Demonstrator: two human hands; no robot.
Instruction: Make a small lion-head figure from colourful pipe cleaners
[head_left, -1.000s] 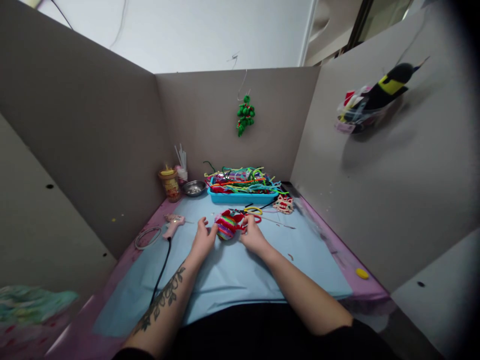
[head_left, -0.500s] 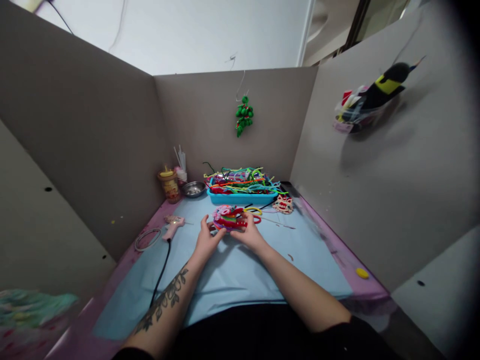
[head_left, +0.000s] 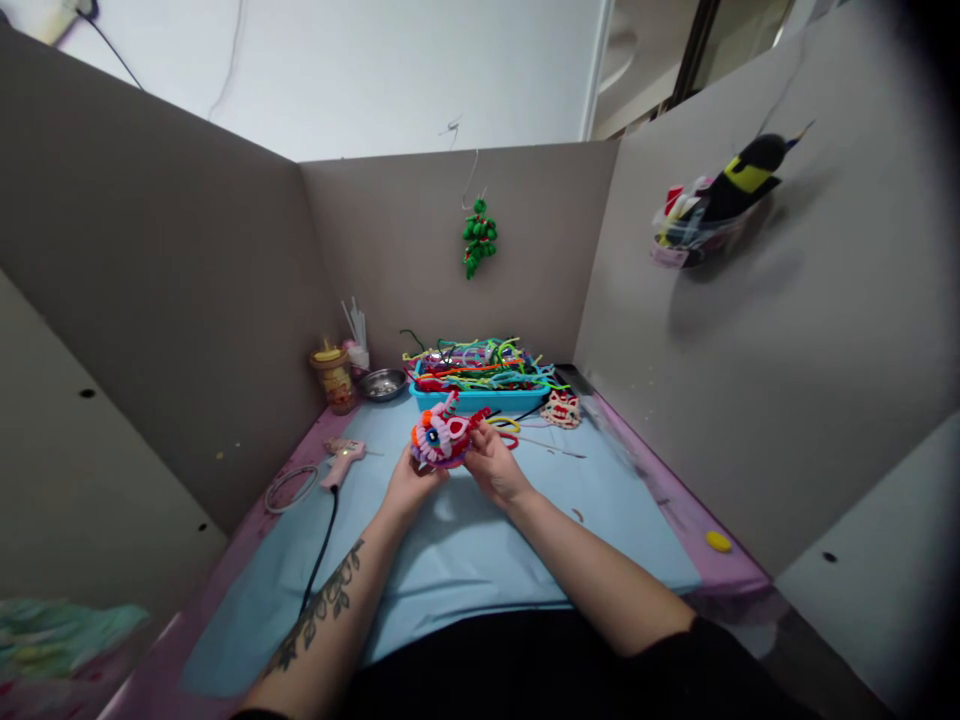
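Note:
Between both hands, above the blue table cover point(head_left: 517, 540), is a colourful pipe-cleaner animal head point(head_left: 441, 437) in red, pink, orange and purple, with a blue eye and a horn-like spike on top. My left hand point(head_left: 411, 482) grips its left side and underside, the fingers partly hidden behind it. My right hand point(head_left: 493, 462) pinches it at the right, by a red fuzzy part. Just beyond my right hand lie a yellow loop point(head_left: 504, 425) and a red loop. A pale, cat-eared piece with red markings point(head_left: 561, 409) rests farther right.
Behind the hands stands a blue tray point(head_left: 480, 401) heaped with pipe cleaners. At left are a pink glue gun point(head_left: 343, 464) with its cord, a metal bowl point(head_left: 383, 385) and a lidded cup point(head_left: 334, 378). Grey partitions enclose the table. A yellow oval point(head_left: 718, 541) lies at right.
The animal head has been turned in my hands, so its eye and spike now show. My right hand has shifted its hold slightly. The camera view has moved a little.

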